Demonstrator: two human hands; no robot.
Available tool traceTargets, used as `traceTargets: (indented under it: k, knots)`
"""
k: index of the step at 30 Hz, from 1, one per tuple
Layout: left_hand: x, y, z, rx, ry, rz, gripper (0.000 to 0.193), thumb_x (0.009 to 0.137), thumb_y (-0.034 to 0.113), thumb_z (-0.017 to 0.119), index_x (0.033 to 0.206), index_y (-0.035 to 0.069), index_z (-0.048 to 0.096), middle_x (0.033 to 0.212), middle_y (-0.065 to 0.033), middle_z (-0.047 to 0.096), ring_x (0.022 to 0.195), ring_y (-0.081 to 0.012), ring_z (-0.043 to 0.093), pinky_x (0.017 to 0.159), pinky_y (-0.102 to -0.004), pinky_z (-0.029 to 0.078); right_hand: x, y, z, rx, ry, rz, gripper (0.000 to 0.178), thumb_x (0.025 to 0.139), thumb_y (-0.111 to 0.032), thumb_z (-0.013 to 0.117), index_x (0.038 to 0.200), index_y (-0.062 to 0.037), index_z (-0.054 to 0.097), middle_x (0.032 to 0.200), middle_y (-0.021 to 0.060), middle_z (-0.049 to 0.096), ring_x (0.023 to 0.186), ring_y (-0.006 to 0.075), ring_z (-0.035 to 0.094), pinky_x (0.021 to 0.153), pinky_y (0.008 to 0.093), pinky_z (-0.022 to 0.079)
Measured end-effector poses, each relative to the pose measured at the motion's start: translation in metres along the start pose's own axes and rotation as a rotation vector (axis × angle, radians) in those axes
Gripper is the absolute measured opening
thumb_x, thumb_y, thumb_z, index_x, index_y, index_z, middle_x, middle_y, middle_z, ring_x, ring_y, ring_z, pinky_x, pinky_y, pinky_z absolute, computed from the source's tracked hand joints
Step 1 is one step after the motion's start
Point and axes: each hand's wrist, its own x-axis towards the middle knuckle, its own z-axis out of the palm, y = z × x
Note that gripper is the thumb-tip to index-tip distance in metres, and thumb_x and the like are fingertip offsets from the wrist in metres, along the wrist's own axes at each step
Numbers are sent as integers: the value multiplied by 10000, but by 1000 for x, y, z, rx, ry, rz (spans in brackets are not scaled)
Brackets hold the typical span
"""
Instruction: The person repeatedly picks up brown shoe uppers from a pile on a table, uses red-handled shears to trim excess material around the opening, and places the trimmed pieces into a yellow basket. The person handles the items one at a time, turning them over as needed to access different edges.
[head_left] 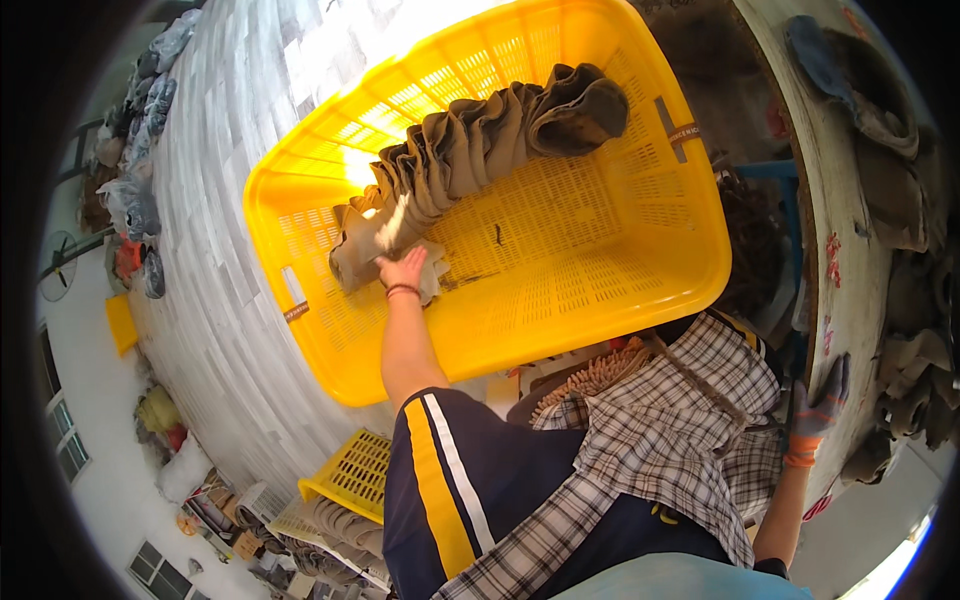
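- The left hand, bare and with a red band at the wrist, is inside a large yellow plastic basket, at the near-left end of a row of brown fabric-like pieces.
- Its fingers lie against the end of this row; I cannot tell if they grip a piece or only touch it.
- A paler piece is just beside and partly under this hand.
- The brown pieces stand close together, folded and curved, and form a slanting line in the basket; the piece at the far-right end opens like a wide cuff.
- The right hand wears a grey and orange glove. Its fingers are extended, with the thumb apart, and I see nothing held in them.
- This hand is at the edge of a pale worktable; whether it rests on the surface, I cannot tell.
- On the worktable there lie more brown pieces.
- A plaid cloth covers part of the person's dark clothing.
- A smaller yellow basket stands at lower left.
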Motion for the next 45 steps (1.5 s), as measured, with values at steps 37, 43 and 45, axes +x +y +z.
traceTargets:
  k: [37,43,45]
  knots:
    - [-405,-369,393,1004,-1426,683,278,924,132,536,1167,-4,527,1029,-107,619,517,-138,593,450,-236,459,-77,35,21,327,430,341,434,784,-126,675,1194,-40,561,1199,143,571,1091,330,529,934,386,439]
    - [-402,-430,472,1146,-1286,557,307,888,183,602,1098,-23,517,931,-106,592,531,-174,575,469,-289,469,-126,46,3,264,483,375,381,775,-107,673,1142,-53,589,1169,126,589,1055,322,547,912,383,453]
    - [-405,-450,469,1278,-1271,900,219,863,210,644,871,5,569,706,-47,557,510,-143,520,451,-277,432,-141,49,-3,240,501,418,367,771,-110,678,1125,-58,598,1169,122,589,1046,321,550,904,384,456]
